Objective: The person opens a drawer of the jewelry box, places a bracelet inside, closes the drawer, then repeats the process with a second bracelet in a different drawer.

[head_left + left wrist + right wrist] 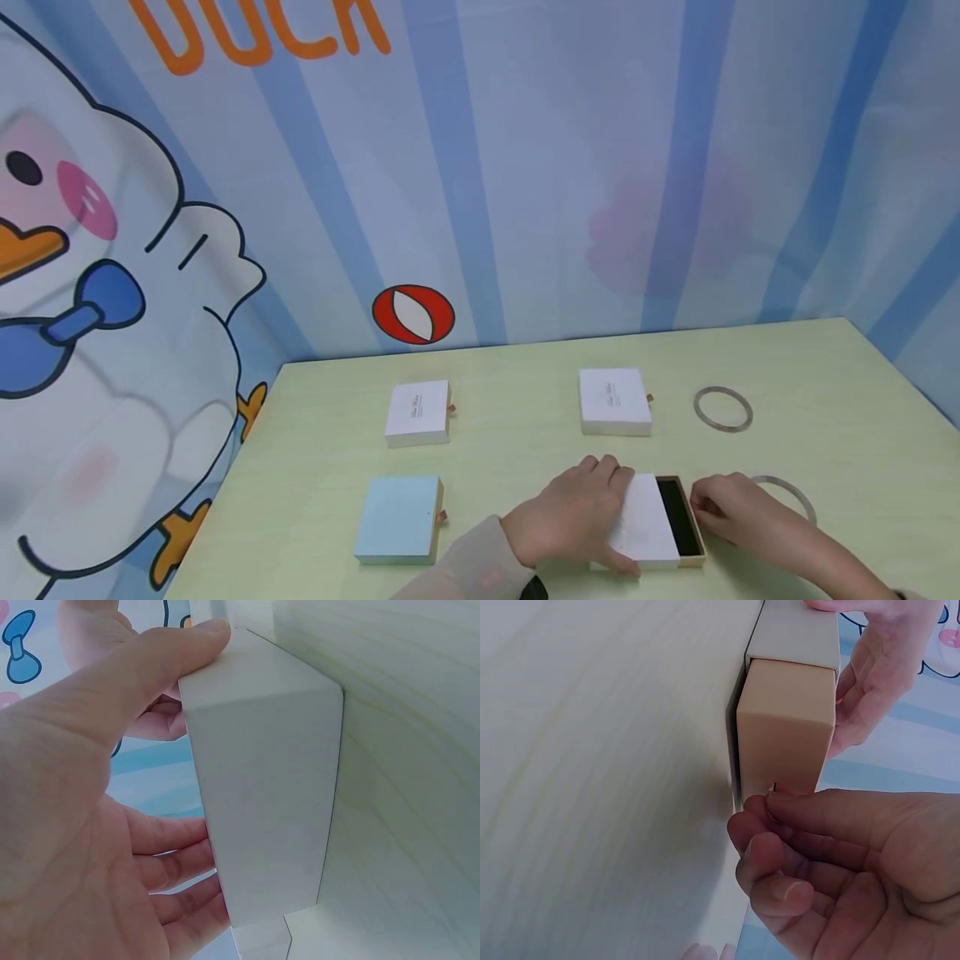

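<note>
A white drawer-style box (647,521) lies flat on the table. Its tan-edged drawer (681,517) with a black inside is drawn partly out to the right. My left hand (577,512) grips the white sleeve, thumb on the near side (255,671) and fingers along the far side. At the drawer's front, the thumb and forefinger of my right hand (817,855) pinch a small pull tab (773,787), mostly covered by the fingertips. A grey ring (801,493) lies on the table behind my right hand and is partly hidden by it.
Farther back on the pale table (517,433) stand a white box (417,414) and another white box (614,402), each with an orange-brown tab. A light blue box (397,517) lies left of my left hand. Another grey ring (727,428) is at back right. A printed curtain (540,167) hangs behind.
</note>
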{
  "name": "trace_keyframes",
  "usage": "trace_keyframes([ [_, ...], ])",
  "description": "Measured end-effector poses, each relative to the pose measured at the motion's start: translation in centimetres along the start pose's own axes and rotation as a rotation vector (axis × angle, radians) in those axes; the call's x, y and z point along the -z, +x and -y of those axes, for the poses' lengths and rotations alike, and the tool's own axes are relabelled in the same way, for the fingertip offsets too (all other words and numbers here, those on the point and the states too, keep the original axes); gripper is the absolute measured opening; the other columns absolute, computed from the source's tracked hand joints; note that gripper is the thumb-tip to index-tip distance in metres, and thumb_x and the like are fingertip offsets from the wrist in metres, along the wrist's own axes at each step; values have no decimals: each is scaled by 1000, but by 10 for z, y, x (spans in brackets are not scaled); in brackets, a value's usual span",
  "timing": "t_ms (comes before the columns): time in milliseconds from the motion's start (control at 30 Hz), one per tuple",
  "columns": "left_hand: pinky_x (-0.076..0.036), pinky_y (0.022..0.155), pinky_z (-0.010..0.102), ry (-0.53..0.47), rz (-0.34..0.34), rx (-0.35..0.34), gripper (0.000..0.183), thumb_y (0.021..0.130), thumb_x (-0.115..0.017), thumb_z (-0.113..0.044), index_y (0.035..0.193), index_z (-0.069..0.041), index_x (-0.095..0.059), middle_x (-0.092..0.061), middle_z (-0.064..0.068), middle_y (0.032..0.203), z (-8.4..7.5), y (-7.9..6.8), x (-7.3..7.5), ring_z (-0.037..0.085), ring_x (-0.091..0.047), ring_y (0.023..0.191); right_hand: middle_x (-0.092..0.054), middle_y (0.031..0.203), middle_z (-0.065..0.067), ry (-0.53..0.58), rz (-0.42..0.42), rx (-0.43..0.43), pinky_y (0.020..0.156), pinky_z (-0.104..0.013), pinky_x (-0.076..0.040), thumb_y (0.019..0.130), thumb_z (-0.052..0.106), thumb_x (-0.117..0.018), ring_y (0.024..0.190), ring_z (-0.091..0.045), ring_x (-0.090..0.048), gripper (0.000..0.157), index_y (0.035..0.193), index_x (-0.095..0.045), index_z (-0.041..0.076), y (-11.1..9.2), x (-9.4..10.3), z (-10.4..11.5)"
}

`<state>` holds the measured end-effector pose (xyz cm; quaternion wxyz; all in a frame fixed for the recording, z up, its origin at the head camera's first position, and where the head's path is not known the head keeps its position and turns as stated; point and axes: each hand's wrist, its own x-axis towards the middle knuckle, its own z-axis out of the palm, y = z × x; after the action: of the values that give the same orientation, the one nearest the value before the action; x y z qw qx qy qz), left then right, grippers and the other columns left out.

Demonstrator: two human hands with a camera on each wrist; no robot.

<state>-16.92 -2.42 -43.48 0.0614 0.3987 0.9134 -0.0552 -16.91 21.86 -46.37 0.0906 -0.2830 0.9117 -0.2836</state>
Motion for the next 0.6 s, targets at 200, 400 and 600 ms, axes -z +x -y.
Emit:
trace_keyframes([
  [200,-42,88,18,-6,2,5,104,70,-70,-78,143,-8,-45,-51,-3,123,0,0,1,8,-46,99,-41,57,14,9,-2,3,49,-22,-35,89,-2,-65,51,2,-36,28,70,-55,15,-1,0,0],
  [400,-43,88,18,-5,-2,1,103,70,-71,-77,142,-8,-46,-52,-2,121,0,-1,2,8,-47,98,-41,58,13,7,-14,-3,50,-22,-35,89,-3,-65,52,2,-37,27,71,-56,15,-2,-1,0],
  [600,-43,89,18,-6,-2,-12,103,71,-70,-77,142,-7,-46,-52,-1,123,0,-1,3,8,-47,99,-40,58,14,-5,-36,6,49,-21,-34,88,-4,-65,52,2,-36,29,69,-54,15,-3,0,0],
])
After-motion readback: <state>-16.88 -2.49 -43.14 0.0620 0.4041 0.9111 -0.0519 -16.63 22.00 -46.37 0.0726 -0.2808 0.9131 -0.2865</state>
